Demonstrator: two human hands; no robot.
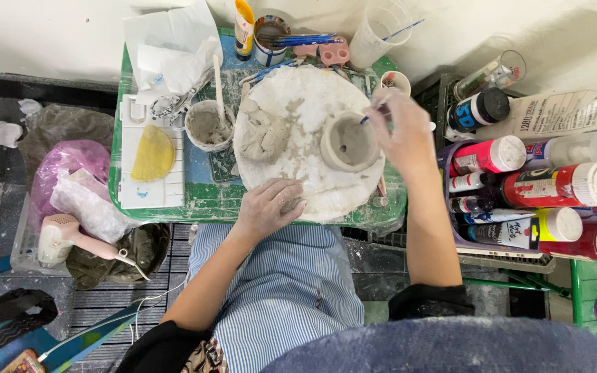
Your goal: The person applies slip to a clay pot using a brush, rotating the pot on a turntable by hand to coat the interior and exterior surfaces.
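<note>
Lap: blue striped apron (285, 290).
Left hand (269, 207): fingers loosely together, resting on round white clay-smeared board (298, 90); should steady it.
Right hand (402, 124): pinched on thin brush (374, 112).
Small grey clay cup (349, 142): mid-board; light strokes seem best.

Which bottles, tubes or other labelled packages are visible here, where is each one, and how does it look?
Paint bottles: lying in a basket at right, pink and red, white caps.
Dark-capped jar: behind the basket, white with blue label.
White carton: far right, lying flat, printed.
Yellow tube: table's far edge, upright.
Right hand: holds a brush at a clay cup.
</note>
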